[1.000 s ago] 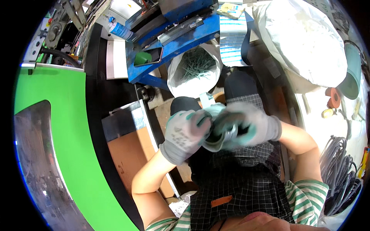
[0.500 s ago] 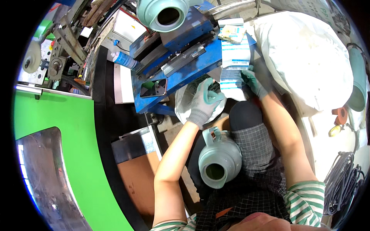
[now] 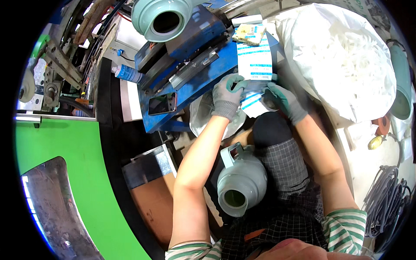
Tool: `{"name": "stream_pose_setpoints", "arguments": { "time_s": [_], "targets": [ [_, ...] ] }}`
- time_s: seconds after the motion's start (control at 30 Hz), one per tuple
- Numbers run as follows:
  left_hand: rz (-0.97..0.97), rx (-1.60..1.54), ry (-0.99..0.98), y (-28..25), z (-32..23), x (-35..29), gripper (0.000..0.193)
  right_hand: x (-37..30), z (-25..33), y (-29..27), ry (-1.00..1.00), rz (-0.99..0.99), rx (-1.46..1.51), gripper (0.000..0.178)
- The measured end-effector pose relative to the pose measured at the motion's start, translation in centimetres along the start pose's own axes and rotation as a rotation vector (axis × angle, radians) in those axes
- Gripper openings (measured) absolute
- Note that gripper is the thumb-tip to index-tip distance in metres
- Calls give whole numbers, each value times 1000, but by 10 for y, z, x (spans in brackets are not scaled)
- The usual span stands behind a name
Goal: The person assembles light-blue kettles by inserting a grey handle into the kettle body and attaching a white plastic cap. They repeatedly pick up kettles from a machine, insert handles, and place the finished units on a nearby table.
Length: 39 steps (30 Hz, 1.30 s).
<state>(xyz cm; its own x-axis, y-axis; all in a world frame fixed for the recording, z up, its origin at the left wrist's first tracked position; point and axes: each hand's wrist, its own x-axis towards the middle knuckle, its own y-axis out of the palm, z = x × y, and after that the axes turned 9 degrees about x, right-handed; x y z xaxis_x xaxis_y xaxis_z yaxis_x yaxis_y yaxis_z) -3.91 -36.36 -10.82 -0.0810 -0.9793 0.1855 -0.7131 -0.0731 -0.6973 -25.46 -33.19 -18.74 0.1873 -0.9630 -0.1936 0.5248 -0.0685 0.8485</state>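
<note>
A strip of white labels with blue bands [image 3: 255, 60] hangs from a blue bench down toward my knees. My left hand [image 3: 226, 94], in a grey and teal glove, pinches the strip's left edge. At its right edge, my gloved right hand [image 3: 286, 102] grips the strip with bent fingers; some fingertips are hidden. The strip bends between the hands, its lower end hanging over my knee. In my lap a pale green plastic jug [image 3: 242, 177] lies tilted, handle up and round mouth toward me. A small yellowish block [image 3: 249, 34] rests on the strip's upper part.
The blue bench [image 3: 208, 73] carries metal bars, a phone [image 3: 162, 103] and another green jug [image 3: 162, 19]. A blue-labelled bottle [image 3: 128, 73] lies beside it. A plastic bag [image 3: 201, 115] hangs below. At right are a big white sack [image 3: 338, 65] and coiled grey cable [image 3: 385, 203].
My left hand has risen toward the strip and closed on its edge. My right hand has shifted slightly down the strip, which now bends between the hands. The whole view has shifted a little.
</note>
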Motion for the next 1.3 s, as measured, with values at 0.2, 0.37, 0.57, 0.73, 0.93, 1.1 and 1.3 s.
{"name": "stream_pose_setpoints", "arguments": {
  "time_s": [0.2,0.37,0.57,0.73,0.93,1.1,1.3],
  "targets": [
    [-162,-367,-203,-71,0,-130,12,-126,25,-16,-340,-221,-281,28],
    [-274,-670,-460,-74,1,-243,7,-251,58,23,528,37,-406,48],
    [-65,-506,51,-33,-90,-300,10,-330,53,37,788,76,-2,99],
    [-71,-530,253,-63,-118,-312,18,-350,23,37,519,55,-597,131],
    [-411,-992,-384,-131,-59,-309,11,-350,7,41,21,171,-1176,157],
    [-416,-1009,-381,-115,-40,-320,15,-351,2,45,-34,214,-1374,154],
    [-393,-1049,-481,-109,-28,-331,17,-354,-2,47,-77,236,-1458,149]
  ]
}}
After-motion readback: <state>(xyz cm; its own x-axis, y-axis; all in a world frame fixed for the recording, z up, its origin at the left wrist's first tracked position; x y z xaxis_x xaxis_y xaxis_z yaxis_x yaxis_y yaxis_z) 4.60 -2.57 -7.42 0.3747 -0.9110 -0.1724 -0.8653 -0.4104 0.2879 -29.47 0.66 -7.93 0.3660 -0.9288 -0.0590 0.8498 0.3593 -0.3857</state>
